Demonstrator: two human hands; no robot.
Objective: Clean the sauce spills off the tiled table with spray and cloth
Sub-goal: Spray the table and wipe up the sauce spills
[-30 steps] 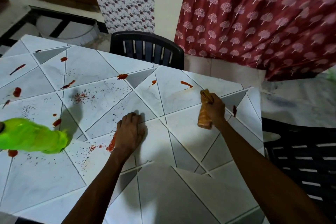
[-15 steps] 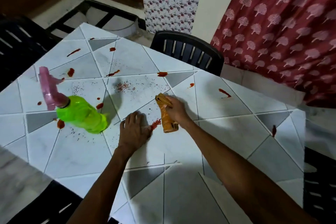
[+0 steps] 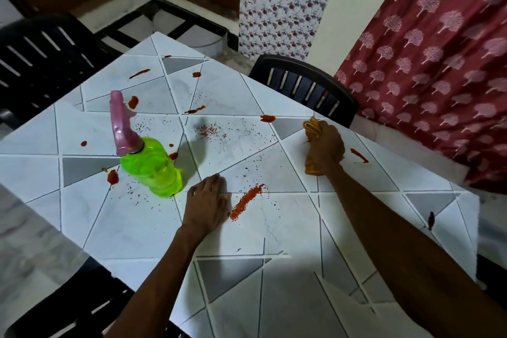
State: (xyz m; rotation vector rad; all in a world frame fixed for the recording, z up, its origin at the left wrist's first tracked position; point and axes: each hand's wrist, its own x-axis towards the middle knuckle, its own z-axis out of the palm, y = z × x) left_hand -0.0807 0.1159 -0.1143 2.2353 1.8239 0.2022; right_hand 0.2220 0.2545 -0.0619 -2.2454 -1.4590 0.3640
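Two black slatted chairs (image 3: 304, 85) (image 3: 35, 57) flank a red tree-print curtain (image 3: 433, 63) and floral panel (image 3: 282, 3).

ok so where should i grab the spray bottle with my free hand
Probably wrap the left hand round the neck of the spray bottle, just under the pink trigger head, coming from its near right side. The bottle stands upright on the table, the green body is wide, the neck narrows, and that hand lies flat beside its base.
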